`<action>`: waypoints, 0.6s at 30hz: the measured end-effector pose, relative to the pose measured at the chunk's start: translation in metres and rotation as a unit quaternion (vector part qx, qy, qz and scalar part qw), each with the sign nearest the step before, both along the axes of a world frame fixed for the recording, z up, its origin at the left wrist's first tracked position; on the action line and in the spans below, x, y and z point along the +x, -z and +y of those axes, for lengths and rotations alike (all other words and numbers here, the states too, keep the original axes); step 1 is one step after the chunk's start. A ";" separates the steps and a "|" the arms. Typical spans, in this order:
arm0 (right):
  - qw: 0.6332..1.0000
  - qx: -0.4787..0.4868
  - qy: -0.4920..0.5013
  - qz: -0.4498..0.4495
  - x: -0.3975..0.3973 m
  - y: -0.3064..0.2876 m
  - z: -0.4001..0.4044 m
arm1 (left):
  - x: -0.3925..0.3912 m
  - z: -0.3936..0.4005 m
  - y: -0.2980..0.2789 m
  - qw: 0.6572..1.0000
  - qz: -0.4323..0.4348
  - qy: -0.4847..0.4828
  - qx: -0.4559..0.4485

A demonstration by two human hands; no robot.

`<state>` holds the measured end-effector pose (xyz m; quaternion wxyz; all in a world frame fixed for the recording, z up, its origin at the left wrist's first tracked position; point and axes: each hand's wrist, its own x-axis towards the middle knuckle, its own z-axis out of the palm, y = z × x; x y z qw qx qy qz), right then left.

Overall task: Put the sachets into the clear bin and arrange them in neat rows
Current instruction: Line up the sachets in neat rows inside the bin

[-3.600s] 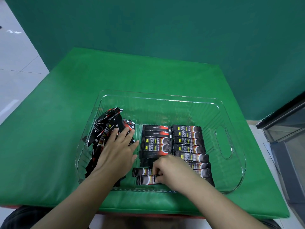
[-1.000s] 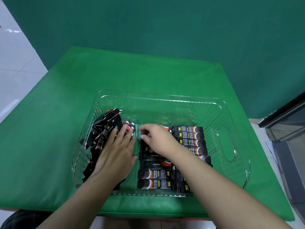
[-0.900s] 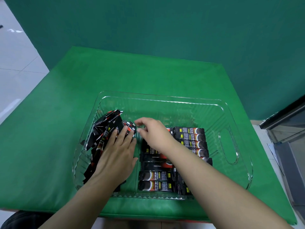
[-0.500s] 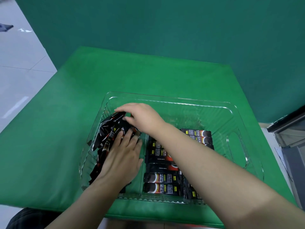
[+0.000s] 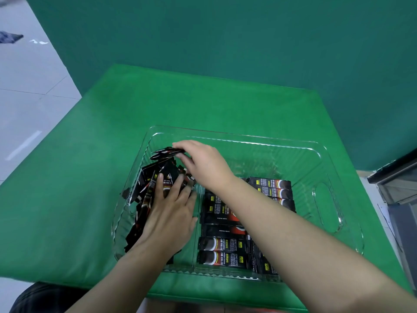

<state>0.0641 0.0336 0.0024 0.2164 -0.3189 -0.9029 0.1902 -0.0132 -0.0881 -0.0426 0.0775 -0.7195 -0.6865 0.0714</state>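
At the far left of the clear bin (image 5: 248,141), the right hand (image 5: 203,163) is pinching one sachet (image 5: 165,152) by its end, fingers and thumb curled onto it, and holding it just above the loose heap of sachets (image 5: 155,177), with its forearm crossing over the neat rows (image 5: 223,245) lying flat in the bin's middle and near right. Beside it, the left hand (image 5: 169,213) is pressing flat on the heap, fingers straight and spread, gripping nothing. These packets are looking light, thin, floppy and probably slick, so a pinch near one short end is likely suiting them best.
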 end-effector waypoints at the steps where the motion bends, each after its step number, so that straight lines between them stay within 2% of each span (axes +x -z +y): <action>1: 1.000 0.000 0.013 0.001 0.006 -0.002 -0.003 | 0.000 0.000 0.001 1.000 -0.003 0.002 0.003; 4: 0.999 -0.007 0.050 -0.013 0.029 -0.006 -0.011 | -0.001 0.001 0.004 0.999 -0.026 0.011 0.017; 10: 0.982 -0.021 0.136 -0.130 0.079 -0.004 -0.017 | -0.001 0.000 0.007 0.998 -0.040 0.020 0.044; 18: 0.963 0.001 0.134 -0.235 0.092 0.008 -0.004 | -0.002 0.001 0.009 0.998 -0.046 0.021 0.044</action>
